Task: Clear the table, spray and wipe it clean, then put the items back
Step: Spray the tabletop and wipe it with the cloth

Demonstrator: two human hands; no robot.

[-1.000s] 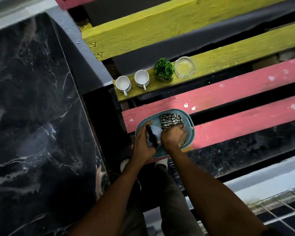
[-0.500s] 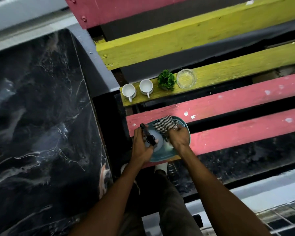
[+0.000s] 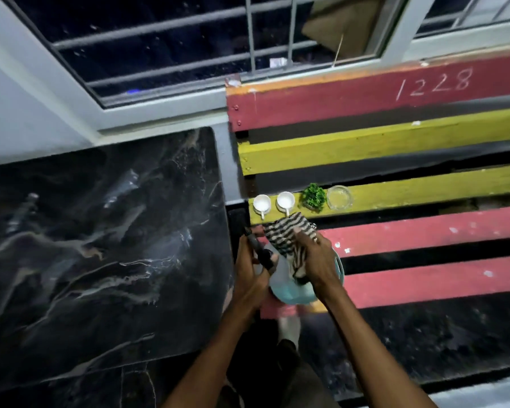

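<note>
A: What differs from half a second ago?

B: The view has tilted up, so a barred window (image 3: 189, 45) now fills the upper left of the frame. The striped cloth (image 3: 289, 237) is higher than before, lifted out of the teal basket (image 3: 295, 293). The spray bottle (image 3: 261, 254) has also come up out of it.

A: How do the hands hold these?

B: The right hand (image 3: 318, 260) has its fingers pressed together on the cloth, which hangs under them. The left hand (image 3: 249, 275) has its fingers wrapped around the bottle, near its dark head. Both are at the centre of the frame.

A: What is around?

B: The black marble desk (image 3: 100, 245) takes the left half of the frame. To the right, on a yellow slat (image 3: 409, 192) of the bench, stand two white cups (image 3: 273, 202), a small green plant (image 3: 314, 196) and a glass dish (image 3: 339, 197), in one row. The cloth covers the slat edge just below the cups.

A: And the basket?

B: It rests on the red slats (image 3: 424, 234). The hands hide most of it; I cannot tell what is inside.
</note>
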